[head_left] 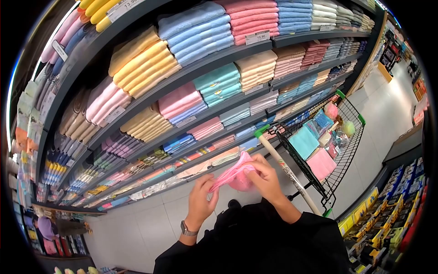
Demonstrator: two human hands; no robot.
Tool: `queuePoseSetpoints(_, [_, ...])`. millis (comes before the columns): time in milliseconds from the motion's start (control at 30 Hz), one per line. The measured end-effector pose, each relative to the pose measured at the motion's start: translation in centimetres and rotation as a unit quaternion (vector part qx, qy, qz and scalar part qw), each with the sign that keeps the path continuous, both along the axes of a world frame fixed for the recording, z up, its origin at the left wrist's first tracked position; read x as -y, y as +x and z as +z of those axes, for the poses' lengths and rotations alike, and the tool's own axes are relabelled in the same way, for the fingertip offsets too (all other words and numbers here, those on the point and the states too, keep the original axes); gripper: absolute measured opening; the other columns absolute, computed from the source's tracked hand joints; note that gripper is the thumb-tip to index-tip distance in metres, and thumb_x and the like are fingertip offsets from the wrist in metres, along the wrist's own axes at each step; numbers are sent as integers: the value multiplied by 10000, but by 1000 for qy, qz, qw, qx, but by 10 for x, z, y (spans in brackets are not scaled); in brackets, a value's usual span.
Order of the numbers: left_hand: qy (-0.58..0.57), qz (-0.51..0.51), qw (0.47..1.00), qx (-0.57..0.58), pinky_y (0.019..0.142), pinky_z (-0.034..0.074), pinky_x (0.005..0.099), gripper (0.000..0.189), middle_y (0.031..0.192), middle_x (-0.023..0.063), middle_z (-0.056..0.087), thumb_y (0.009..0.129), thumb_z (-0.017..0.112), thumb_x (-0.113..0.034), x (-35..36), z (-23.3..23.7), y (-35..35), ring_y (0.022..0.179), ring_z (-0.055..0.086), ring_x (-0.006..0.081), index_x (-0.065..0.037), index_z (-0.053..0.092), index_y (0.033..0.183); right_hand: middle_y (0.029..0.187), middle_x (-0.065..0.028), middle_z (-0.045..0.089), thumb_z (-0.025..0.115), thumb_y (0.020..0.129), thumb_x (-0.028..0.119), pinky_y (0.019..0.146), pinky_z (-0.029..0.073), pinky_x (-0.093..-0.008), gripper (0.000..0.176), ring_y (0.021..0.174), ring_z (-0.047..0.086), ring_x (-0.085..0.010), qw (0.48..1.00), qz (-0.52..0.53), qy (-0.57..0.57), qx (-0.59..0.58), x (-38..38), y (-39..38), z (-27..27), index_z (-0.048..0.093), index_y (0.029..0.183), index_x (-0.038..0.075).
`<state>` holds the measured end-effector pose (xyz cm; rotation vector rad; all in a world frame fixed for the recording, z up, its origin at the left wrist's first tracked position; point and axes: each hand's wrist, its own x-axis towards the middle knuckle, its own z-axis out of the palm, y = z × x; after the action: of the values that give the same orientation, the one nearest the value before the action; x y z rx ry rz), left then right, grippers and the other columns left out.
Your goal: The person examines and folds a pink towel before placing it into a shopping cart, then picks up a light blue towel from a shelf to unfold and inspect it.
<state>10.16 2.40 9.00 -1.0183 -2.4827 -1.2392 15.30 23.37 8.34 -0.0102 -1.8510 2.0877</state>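
A pink, stretchy fabric item (241,179) is held in front of my body, its upper part pulled into bands and its lower part rounded. My left hand (200,198) pinches one end of the bands; a watch (189,228) is on that wrist. On the other side, my right hand (265,177) grips the top of the item between thumb and fingers. Just right of my right hand is the shopping cart's handle (287,170), which neither hand touches. The exact kind of the pink item cannot be made out.
Shelves (219,55) of folded towels in several colours curve along the front and left. The black wire cart (349,160) holds a turquoise folded cloth (304,142), a pink one (321,164) and fluffy puffs. Packaged goods (388,219) line the lower right. Another person (48,227) is at far left.
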Motion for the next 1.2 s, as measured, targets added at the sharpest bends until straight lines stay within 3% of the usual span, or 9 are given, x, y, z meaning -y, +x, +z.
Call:
queuePoseSetpoints(267, [17,12,999,-51,781,514,343,248,1176,159,562,750,688,-17,0,1,3,947,619,298,-7,605,983,938,-37,536,600,868,41,788,387,-221,161,882,500,-112,1000,-6,-26,0,1,3,-4,656,1002,-27])
queuePoseSetpoints(367, [-54,-17,998,-32,817,509,356,275,1197,166,552,748,699,-21,2,-3,-3,1012,598,313,1,600,1004,932,-37,538,600,872,46,779,386,-218,159,878,499,-109,1000,2,-28,3,2,3,1,661,997,-29])
queuePoseSetpoints(767, [31,-9,999,-21,857,491,376,285,1232,182,537,752,700,-27,2,-10,-3,1074,575,331,-9,595,1017,959,-34,550,606,874,56,771,383,-218,162,891,507,-104,1000,12,-21,12,3,0,-3,666,1007,-14])
queuePoseSetpoints(867, [-32,-29,998,-34,867,471,389,277,1228,167,542,749,706,-50,-2,-7,-4,1062,573,333,-21,599,1003,966,-32,542,606,875,61,777,379,-217,168,891,501,-105,999,18,-29,14,6,-1,-1,660,1014,-17])
queuePoseSetpoints(1200, [-27,-66,997,-4,793,460,384,229,1058,156,608,758,682,-30,-8,-13,-14,928,590,332,-12,599,971,962,-32,508,585,865,37,795,376,-224,193,906,483,-120,999,45,-12,1,1,3,3,650,1038,-18])
